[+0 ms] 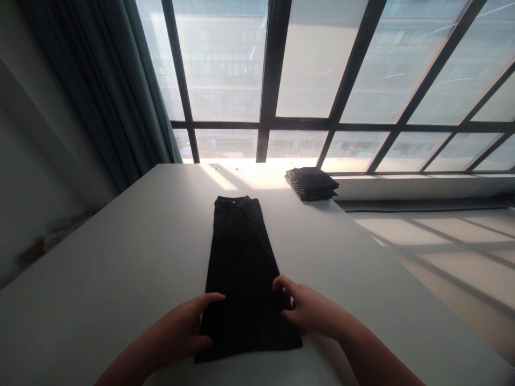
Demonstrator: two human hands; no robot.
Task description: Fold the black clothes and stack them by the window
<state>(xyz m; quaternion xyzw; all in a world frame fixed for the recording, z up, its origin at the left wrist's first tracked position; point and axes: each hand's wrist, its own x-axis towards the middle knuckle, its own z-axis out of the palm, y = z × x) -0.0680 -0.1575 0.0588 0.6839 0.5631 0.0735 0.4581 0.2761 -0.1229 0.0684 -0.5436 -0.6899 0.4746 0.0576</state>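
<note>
A pair of black drawstring pants (245, 273) lies flat on the white table in front of me, its waistband at the far end and its hem towards me. Fine detail of the dark cloth is hard to make out. My left hand (187, 324) rests at the left edge near the hem, index finger stretched over the cloth and thumb apart from it. At the right edge, my right hand (303, 305) has its curved fingers and thumb spread, with the fingertips on or just above the fabric. Neither hand visibly pinches the cloth.
A stack of folded dark clothes (314, 183), some striped, sits at the table's far right corner. The white table (132, 257) ends at a slanting right edge. Beyond it are large windows (229, 64) and a dark curtain (108, 80) at left.
</note>
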